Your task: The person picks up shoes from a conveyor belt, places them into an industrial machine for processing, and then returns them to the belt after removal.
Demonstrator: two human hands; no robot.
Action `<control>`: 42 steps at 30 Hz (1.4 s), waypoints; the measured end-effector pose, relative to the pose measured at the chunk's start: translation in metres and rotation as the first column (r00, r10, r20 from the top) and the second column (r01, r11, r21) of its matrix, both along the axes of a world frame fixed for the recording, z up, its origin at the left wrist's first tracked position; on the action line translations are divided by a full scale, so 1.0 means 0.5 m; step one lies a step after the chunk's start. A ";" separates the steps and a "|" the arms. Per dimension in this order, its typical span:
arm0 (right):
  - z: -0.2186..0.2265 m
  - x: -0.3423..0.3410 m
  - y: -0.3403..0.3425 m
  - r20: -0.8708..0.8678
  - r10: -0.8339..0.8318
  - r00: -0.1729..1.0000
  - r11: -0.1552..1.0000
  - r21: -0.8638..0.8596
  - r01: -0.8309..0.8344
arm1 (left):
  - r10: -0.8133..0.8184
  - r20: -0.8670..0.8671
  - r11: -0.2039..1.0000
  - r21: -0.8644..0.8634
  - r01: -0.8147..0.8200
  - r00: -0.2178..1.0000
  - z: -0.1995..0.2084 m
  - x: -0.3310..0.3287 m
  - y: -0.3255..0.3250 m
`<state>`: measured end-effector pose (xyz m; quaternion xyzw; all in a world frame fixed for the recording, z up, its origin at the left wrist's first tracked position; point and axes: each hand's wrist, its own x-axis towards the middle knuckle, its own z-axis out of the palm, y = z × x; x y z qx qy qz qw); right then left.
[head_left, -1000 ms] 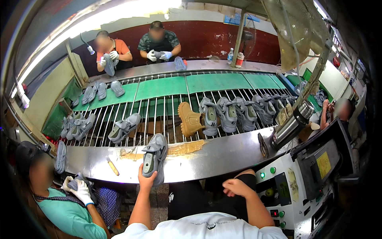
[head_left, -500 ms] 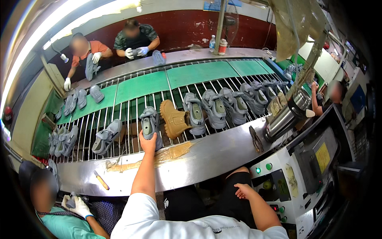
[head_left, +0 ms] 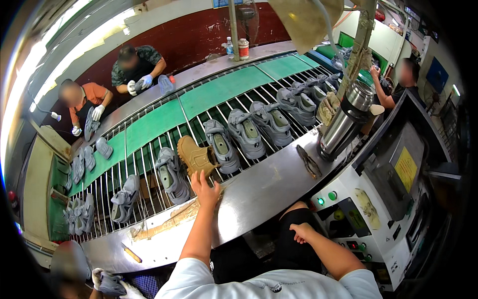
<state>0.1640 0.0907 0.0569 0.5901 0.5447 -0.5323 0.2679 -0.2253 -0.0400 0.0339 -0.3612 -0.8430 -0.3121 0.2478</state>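
My left hand [head_left: 205,189] is over the near metal edge of the rack, its fingers apart, with nothing held. Its fingertips are beside the opening of a tan boot [head_left: 194,155]; I cannot tell whether they touch it. The boot lies on its side on the metal bars, its sole turned to the left. Left of it stands a grey shoe [head_left: 172,178], and right of it another grey sneaker [head_left: 222,147]. My right hand [head_left: 301,232] hangs near my thigh, fingers loosely curled in, with nothing visible in them.
More grey shoes [head_left: 246,133] line the bars [head_left: 145,167]. Pliers [head_left: 309,162] and a steel flask [head_left: 347,122] are on the near ledge at right, and a yellow-handled tool [head_left: 131,253] at left. A control panel [head_left: 368,219] borders my right side. Co-workers handle shoes around the rack.
My left hand has let go of the grey shoe and moved right toward the tan boot. My right hand's fingers have curled in more. The whole view has tilted and turned.
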 end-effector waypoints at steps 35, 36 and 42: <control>0.188 -0.042 -0.198 -0.705 -0.709 0.005 0.705 -0.708 0.038 | -0.650 0.759 0.756 0.644 0.120 0.021 0.335 0.534 -0.228; 0.201 -0.013 -0.193 -0.685 -0.712 -0.154 0.701 -0.708 -0.090 | -0.582 0.811 0.802 0.561 0.206 0.056 0.367 0.569 -0.208; 0.236 0.247 -0.134 -0.674 -0.596 -0.436 0.767 -0.638 -0.063 | -0.791 0.549 0.269 0.708 0.652 -0.270 0.384 0.735 -0.119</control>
